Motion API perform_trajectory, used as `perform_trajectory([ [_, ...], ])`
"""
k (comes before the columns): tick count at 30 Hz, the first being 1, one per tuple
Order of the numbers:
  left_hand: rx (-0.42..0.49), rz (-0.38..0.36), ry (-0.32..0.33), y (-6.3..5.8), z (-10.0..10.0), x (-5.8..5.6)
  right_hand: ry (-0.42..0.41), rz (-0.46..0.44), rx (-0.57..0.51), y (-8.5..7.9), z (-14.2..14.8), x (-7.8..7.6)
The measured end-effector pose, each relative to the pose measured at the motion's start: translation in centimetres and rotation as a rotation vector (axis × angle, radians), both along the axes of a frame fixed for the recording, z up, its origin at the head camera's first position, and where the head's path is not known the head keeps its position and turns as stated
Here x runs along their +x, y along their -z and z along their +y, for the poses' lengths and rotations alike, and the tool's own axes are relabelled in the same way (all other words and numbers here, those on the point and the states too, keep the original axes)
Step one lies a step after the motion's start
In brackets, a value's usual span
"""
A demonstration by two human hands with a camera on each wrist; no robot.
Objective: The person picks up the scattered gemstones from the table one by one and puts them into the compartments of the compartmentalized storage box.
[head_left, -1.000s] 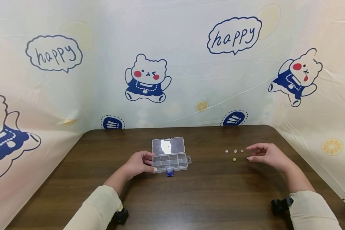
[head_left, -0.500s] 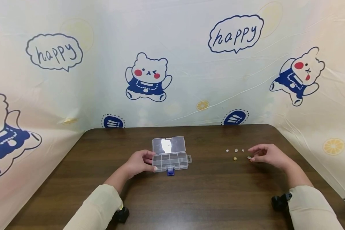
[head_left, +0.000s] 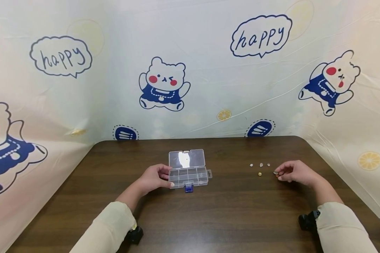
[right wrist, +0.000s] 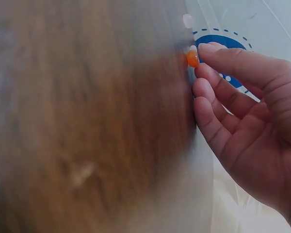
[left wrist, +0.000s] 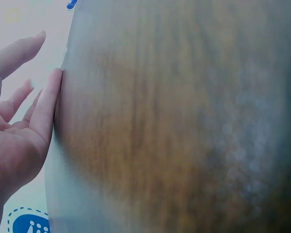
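My left hand (head_left: 154, 178) holds the left end of a clear plastic compartment box (head_left: 190, 176), thumb at its front corner and fingers at its side. Its lid (head_left: 187, 159) stands raised at the back, and a blue latch (head_left: 188, 188) hangs at the front. On the right, my right hand (head_left: 296, 173) pinches a small glossy orange stone (right wrist: 193, 58) between thumb and forefinger, low at the table. A whitish stone (head_left: 275, 172) sits right at those fingertips. In the left wrist view the left hand (left wrist: 22, 126) shows, but not the box.
Left of the right hand, a row of small pale stones (head_left: 261, 164) lies on the dark wooden table (head_left: 228, 211), with a yellow stone (head_left: 259, 174) in front of them. A printed cloth (head_left: 202, 70) hangs around the table's back and sides.
The right hand's thumb and forefinger have closed together at the orange stone, after standing spread apart a second ago. The left hand keeps its place on the box.
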State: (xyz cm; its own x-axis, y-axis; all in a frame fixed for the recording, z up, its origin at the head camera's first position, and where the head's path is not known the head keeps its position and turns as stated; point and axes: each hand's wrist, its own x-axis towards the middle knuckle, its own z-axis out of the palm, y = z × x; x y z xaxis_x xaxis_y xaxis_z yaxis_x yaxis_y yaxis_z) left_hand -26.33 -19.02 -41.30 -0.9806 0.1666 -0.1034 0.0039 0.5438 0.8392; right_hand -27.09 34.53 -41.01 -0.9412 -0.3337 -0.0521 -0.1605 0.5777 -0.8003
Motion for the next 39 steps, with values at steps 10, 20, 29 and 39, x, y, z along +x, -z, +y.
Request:
perform_trajectory([
  [10,0.010,0.002,0.000,-0.1,0.1,0.0,-0.014,0.022,0.107,-0.2,-0.6,-0.5],
  [20,0.012,0.000,0.003,0.1,0.0,-0.2,-0.017,0.045,0.156,-0.1,-0.7,-0.5],
  [29,0.004,0.000,0.005,0.2,-0.2,-0.2,-0.014,0.051,0.157,0.2,-0.6,-0.6],
  [39,-0.001,-0.005,0.003,0.2,-0.2,-0.1,0.005,0.038,0.144,-0.3,-1.0,-0.6],
])
